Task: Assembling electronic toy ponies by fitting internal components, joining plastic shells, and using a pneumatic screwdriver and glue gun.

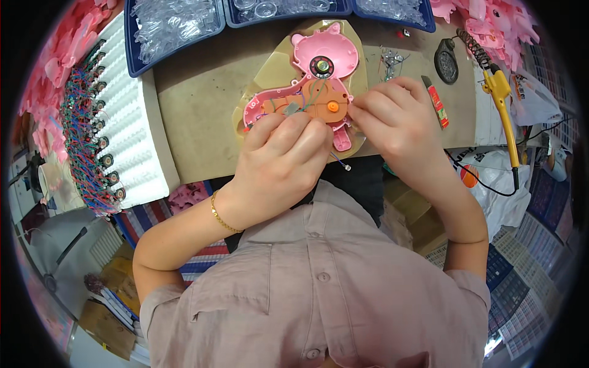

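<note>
A pink plastic toy shell [331, 46] lies open on a tan, shaped holder [276, 67]. In its rounded end sits a small black speaker [322, 66]. Its body holds an orange mechanism housing [332, 98] with thin green wires across it. My left hand [285, 153] rests over the near side of the shell with its fingers curled together; their tips are hidden. At the shell's right edge, my right hand [399, 119] has thumb and fingers pinched, and what lies between them is too small to tell. A short wire with a small clear tip [347, 167] hangs off the table edge.
Blue trays [175, 61] of clear plastic parts line the back. On the left, speakers with bundled wires [86, 141] lie along white ribbed foam [135, 135]. To the right are a cutter knife [437, 104], a black oval part [446, 61] and a yellow corded tool [500, 98].
</note>
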A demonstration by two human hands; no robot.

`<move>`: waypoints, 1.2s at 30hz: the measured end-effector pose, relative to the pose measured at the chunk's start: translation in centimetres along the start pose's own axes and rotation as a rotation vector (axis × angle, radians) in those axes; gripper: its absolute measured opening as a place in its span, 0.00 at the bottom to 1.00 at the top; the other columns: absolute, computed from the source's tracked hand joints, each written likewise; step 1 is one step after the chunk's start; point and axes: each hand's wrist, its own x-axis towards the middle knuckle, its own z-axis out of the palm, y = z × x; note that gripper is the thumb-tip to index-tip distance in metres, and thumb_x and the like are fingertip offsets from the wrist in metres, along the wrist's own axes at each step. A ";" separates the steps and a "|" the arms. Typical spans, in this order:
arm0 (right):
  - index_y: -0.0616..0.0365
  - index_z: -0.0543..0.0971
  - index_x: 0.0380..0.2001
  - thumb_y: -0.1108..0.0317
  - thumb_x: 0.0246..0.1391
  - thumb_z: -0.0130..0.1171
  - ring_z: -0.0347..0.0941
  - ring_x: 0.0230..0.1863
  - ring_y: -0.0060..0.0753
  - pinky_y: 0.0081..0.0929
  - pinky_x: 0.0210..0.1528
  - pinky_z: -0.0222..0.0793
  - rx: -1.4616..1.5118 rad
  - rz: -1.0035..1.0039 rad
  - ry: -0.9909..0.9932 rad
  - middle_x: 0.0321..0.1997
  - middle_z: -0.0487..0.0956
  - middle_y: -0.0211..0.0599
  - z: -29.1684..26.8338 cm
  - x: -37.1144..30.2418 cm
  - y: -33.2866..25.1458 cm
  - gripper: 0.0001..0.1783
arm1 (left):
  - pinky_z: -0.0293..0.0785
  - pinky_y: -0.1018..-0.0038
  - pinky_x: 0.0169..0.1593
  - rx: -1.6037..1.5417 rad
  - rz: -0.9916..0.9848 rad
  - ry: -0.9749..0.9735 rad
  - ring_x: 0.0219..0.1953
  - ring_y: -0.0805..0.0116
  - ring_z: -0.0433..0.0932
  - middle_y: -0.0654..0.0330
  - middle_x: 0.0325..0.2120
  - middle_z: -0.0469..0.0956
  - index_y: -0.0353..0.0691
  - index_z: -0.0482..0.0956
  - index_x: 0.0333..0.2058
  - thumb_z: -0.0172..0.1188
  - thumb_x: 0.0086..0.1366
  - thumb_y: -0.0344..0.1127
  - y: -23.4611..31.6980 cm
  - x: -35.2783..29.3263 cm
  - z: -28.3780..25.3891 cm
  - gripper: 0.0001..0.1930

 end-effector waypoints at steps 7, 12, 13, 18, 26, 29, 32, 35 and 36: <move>0.60 0.79 0.32 0.74 0.35 0.63 0.73 0.34 0.34 0.32 0.40 0.68 0.105 0.020 -0.004 0.32 0.76 0.32 0.4 -1.0 0.7 0.14 | 0.64 0.72 0.47 -0.001 0.013 0.016 0.41 0.71 0.69 0.65 0.32 0.69 0.41 0.77 0.30 0.59 0.48 0.33 0.1 -0.1 -0.1 0.09; 0.61 0.76 0.28 0.74 0.39 0.63 0.73 0.32 0.39 0.32 0.33 0.69 0.270 0.208 -0.176 0.30 0.75 0.37 -0.9 0.7 1.6 0.09 | 0.64 0.72 0.48 -0.004 0.012 0.012 0.41 0.71 0.69 0.65 0.32 0.69 0.41 0.77 0.29 0.59 0.47 0.33 0.2 0.0 0.4 0.08; 0.61 0.75 0.27 0.74 0.41 0.63 0.73 0.31 0.40 0.33 0.31 0.69 0.245 0.195 -0.263 0.29 0.75 0.38 -1.3 1.3 1.5 0.08 | 0.64 0.71 0.49 -0.005 0.014 0.014 0.42 0.70 0.69 0.65 0.32 0.69 0.41 0.77 0.29 0.59 0.47 0.33 0.1 0.0 0.4 0.08; 0.61 0.74 0.26 0.71 0.44 0.63 0.73 0.32 0.44 0.36 0.34 0.68 0.277 0.198 -0.310 0.27 0.74 0.41 -1.4 2.1 1.3 0.08 | 0.65 0.68 0.48 -0.061 0.032 -0.018 0.44 0.66 0.70 0.62 0.37 0.72 0.40 0.78 0.29 0.58 0.47 0.34 -0.2 -0.1 -0.3 0.09; 0.58 0.80 0.32 0.69 0.46 0.63 0.74 0.39 0.42 0.35 0.42 0.68 0.347 0.371 0.078 0.36 0.78 0.37 1.2 7.2 7.8 0.08 | 0.63 0.62 0.56 -0.144 0.071 -0.072 0.58 0.59 0.67 0.52 0.53 0.71 0.38 0.80 0.36 0.56 0.51 0.34 -1.2 -1.2 -1.2 0.13; 0.53 0.80 0.26 0.70 0.41 0.64 0.71 0.44 0.38 0.36 0.45 0.63 -0.210 0.120 -0.058 0.38 0.78 0.32 3.9 11.3 9.7 0.05 | 0.58 0.56 0.63 -0.214 0.040 -0.124 0.61 0.58 0.63 0.51 0.60 0.64 0.39 0.74 0.50 0.56 0.53 0.34 -0.5 -1.7 -2.2 0.23; 0.55 0.78 0.24 0.71 0.41 0.64 0.72 0.42 0.42 0.38 0.44 0.63 0.003 0.128 -0.016 0.37 0.77 0.33 4.1 11.0 10.6 0.04 | 0.65 0.61 0.58 -0.292 -0.043 -0.088 0.57 0.56 0.68 0.51 0.56 0.67 0.40 0.71 0.53 0.57 0.52 0.32 -2.8 -1.5 -5.7 0.27; 0.58 0.77 0.28 0.73 0.46 0.61 0.71 0.44 0.45 0.37 0.44 0.66 0.212 0.249 0.082 0.38 0.76 0.38 3.1 10.1 10.1 0.04 | 0.74 0.63 0.44 -0.101 -0.220 0.106 0.41 0.55 0.76 0.53 0.36 0.76 0.38 0.75 0.38 0.59 0.47 0.28 -10.9 -0.5 -8.8 0.15; 0.58 0.77 0.28 0.73 0.46 0.61 0.71 0.44 0.45 0.37 0.44 0.66 0.215 0.244 0.091 0.38 0.76 0.38 3.1 9.6 9.8 0.04 | 0.74 0.63 0.41 0.015 -0.313 -0.002 0.37 0.56 0.76 0.53 0.32 0.74 0.37 0.75 0.35 0.59 0.48 0.29 -14.7 -0.2 -9.4 0.12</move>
